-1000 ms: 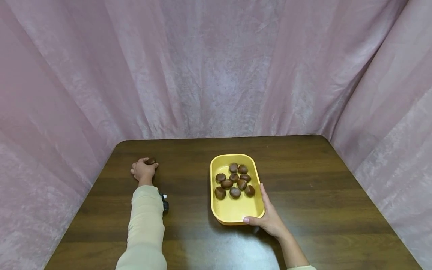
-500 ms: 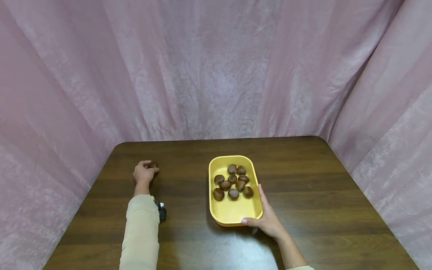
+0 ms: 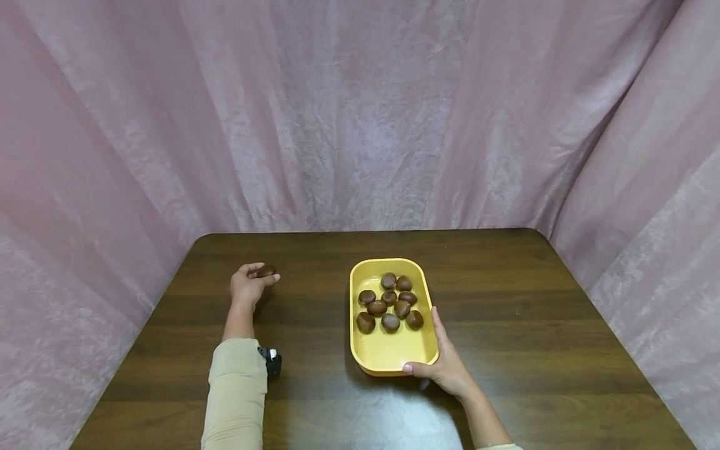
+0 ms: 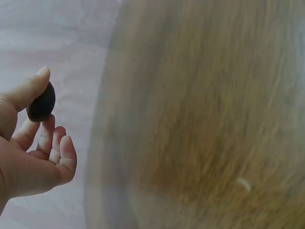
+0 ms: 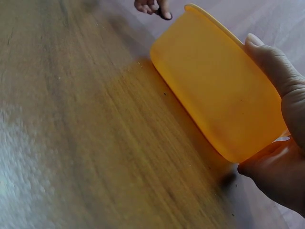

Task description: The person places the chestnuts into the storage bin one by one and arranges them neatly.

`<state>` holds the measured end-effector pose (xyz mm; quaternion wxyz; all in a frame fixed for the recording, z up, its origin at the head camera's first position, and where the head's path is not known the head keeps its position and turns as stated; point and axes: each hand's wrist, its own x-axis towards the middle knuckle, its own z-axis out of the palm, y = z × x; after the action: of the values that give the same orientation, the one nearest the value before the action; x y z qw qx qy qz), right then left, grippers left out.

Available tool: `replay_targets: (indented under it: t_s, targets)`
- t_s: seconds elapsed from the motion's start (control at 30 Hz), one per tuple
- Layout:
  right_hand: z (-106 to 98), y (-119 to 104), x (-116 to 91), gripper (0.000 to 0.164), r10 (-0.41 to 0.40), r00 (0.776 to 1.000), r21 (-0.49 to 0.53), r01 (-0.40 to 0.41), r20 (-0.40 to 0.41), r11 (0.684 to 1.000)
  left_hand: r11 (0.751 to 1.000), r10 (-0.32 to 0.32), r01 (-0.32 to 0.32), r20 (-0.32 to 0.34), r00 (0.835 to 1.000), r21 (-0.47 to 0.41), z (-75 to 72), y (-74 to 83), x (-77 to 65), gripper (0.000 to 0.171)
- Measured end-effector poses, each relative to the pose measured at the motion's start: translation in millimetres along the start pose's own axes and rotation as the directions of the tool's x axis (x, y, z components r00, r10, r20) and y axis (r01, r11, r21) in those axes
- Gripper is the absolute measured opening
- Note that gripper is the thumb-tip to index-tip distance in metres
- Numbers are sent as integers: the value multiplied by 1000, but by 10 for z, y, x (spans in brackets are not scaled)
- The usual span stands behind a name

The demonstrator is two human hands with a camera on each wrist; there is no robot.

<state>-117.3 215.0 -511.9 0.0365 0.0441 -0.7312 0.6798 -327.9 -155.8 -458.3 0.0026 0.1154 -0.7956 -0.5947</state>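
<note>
A brown chestnut (image 3: 267, 270) is pinched between the thumb and fingers of my left hand (image 3: 248, 289), over the far left of the table. In the left wrist view that chestnut (image 4: 42, 103) looks dark, held at the fingertips. My right hand (image 3: 447, 365) grips the near right corner of a yellow rectangular container (image 3: 388, 359), its thumb over the rim. Several chestnuts (image 3: 377, 307) lie inside, mostly in the middle and far part. From the right wrist camera the container's side wall (image 5: 214, 86) shows, with the hand around its end.
A dark wooden table (image 3: 523, 312) with rounded far corners lies under everything. Pink velvety curtains (image 3: 360, 125) hang behind it and along both sides. A small black device (image 3: 272, 362) is fixed at the left wrist.
My left hand has risen slightly from the table and moved right with the chestnut pinched in it. My right hand and the container have stayed in place.
</note>
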Motion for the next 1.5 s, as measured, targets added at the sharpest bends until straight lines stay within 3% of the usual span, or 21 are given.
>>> replay_targets:
  t_s: [0.23, 0.6, 1.23, 1.5]
  targets:
    - [15, -15, -6, 125, 19, 1000, -7, -19, -1, 1000, 998, -7, 7, -9, 1000, -63, 56, 85, -208, 56]
    - [1, -16, -16, 124, -4, 1000, -12, 4, -1, 1000, 989, 2, 3, 33, 999, -150, 186, 154, -479, 56]
    - [-7, -37, -7, 124, 3, 1000, -31, -3, -10, 1000, 984, 44, -18, 141, 989, -179, 431, 233, -928, 53]
    - [-18, -43, -12, 124, 7, 1000, -31, -7, -3, 1000, 975, 84, -53, 137, 987, -218, 618, 268, -1077, 52]
